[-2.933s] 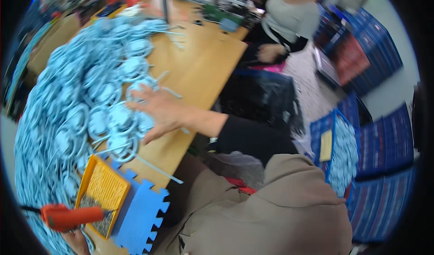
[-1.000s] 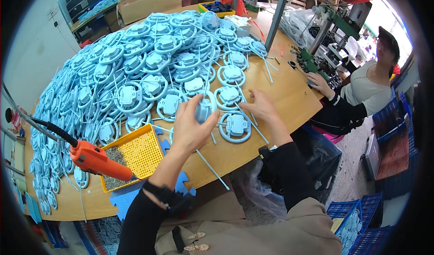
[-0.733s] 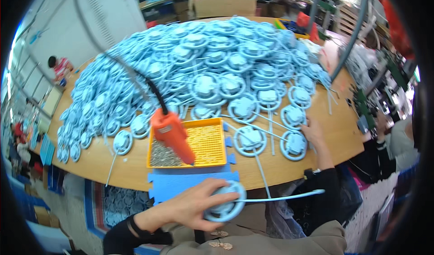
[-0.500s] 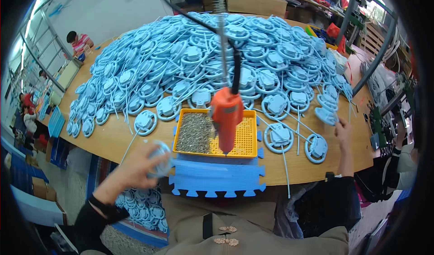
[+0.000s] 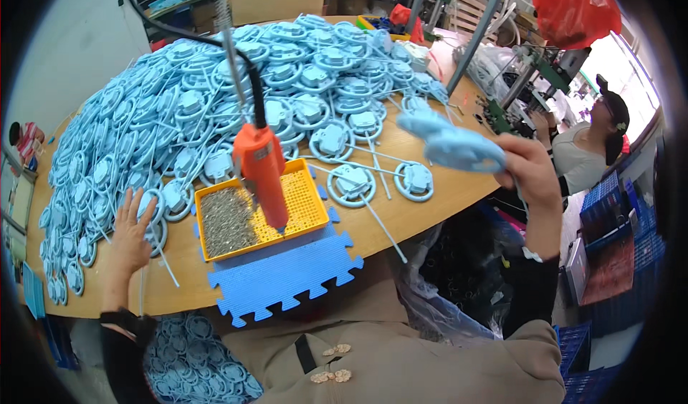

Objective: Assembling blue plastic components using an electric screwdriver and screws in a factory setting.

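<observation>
My right hand (image 5: 534,175) is raised at the table's right edge, fingers closed on a light-blue round plastic part (image 5: 462,151). A second blue round piece (image 5: 424,122) overlaps it, slightly blurred; whether I hold both I cannot tell. My left hand (image 5: 130,236) lies with fingers stretched out at the near left of the pile, beside a blue ring-shaped part (image 5: 155,238). Between my hands hangs an orange electric screwdriver (image 5: 261,171), tip down, in front of a yellow tray (image 5: 313,226) with small metal screws (image 5: 228,221) in its left half.
A big heap of blue ring parts with thin rods (image 5: 179,110) covers much of the wooden table (image 5: 380,232). A blue foam mat (image 5: 287,279) overhangs the front edge. More parts fill a container (image 5: 193,364) below. A co-worker (image 5: 584,142) is at the right, near a metal post (image 5: 481,31).
The view has turned to the right. My left hand has let go of its blue part and reached to the pile's edge. My right hand has lifted a blue part off the table toward me.
</observation>
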### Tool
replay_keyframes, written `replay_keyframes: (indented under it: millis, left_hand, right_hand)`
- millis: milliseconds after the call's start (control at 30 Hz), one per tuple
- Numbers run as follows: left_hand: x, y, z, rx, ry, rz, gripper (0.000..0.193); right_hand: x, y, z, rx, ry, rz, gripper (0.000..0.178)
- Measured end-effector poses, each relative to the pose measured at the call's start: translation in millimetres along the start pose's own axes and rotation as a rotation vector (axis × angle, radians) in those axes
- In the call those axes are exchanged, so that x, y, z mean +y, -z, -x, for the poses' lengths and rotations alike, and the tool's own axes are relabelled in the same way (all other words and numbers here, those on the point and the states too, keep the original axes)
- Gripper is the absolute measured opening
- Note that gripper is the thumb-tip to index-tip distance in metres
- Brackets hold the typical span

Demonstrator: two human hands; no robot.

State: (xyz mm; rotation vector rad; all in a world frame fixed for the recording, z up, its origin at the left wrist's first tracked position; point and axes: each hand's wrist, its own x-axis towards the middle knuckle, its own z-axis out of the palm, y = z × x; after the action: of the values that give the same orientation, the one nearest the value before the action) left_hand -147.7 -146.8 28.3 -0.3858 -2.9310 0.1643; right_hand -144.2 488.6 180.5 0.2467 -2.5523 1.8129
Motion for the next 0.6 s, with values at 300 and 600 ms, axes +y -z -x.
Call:
replay_keyframes:
  millis: [300,600]
  left_hand:
    - [112,26,80,0.242,0.086,0.822,0.058]
    - [22,-30,96,0.715,0.463,1.067,0.05]
  right_hand:
    - [-12,-192,6,-0.838,-0.141,-0.236,0.027]
    - [18,-460,-58,-0.049,0.697,-0.098,0.022]
